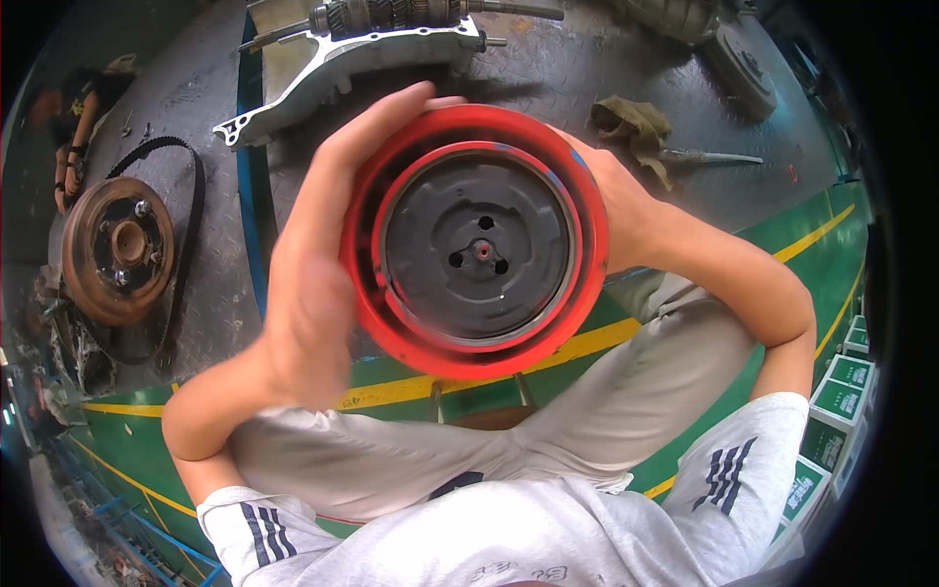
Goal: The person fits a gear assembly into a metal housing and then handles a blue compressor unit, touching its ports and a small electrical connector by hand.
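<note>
A round red part (591, 249) with a black disc (430, 201) at its centre is held up in front of me, its face toward me. The disc has three dark holes around a small middle hole. My left hand (337, 171) wraps its left side, with fingertips showing over the far rim; the thumb side and wrist are smeared by motion. My right hand (616, 201) grips the right side; its fingers are mostly hidden behind the part.
A metal workbench (205, 59) lies beyond, bearing a silver housing (362, 78) with a gear shaft (381, 15), a rusty pulley wheel (83, 249), a black belt (196, 196), a cloth (631, 127) and a grey disc (738, 73). A person's arm (78, 142) shows far left. Boxes (836, 401) stand right.
</note>
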The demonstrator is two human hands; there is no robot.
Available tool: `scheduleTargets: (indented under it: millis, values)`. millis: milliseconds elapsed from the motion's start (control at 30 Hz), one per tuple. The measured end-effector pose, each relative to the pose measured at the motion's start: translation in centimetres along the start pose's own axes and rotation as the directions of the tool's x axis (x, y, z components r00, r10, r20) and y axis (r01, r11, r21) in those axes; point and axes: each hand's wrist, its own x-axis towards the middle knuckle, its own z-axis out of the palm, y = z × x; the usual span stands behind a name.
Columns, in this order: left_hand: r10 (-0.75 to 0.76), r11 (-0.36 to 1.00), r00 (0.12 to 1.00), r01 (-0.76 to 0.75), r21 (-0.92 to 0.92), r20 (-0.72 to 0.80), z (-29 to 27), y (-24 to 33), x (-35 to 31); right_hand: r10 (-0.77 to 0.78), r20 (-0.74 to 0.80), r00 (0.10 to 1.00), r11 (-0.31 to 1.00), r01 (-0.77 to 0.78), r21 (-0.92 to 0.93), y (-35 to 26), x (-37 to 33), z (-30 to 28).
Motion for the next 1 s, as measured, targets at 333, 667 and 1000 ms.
scheduleTargets:
  millis: [333,667,1000]
  values:
    - [0.186,0.836,0.982,-0.138,0.531,-0.038,5.6,-0.4,-11.0,-0.053,-0.040,0.998,0.997,0.055,0.050,0.1,-0.4,0.0]
    - [0.297,0.572,0.887,-0.461,0.678,0.353,10.5,-2.2,-12.9,0.027,-0.033,0.999,0.989,-0.022,0.148,0.3,-1.0,0.2]
    - [0.755,0.463,0.632,-0.701,0.542,0.172,4.2,1.8,-3.0,0.090,-0.033,0.995,0.989,-0.085,0.124,-0.4,-1.5,0.2]
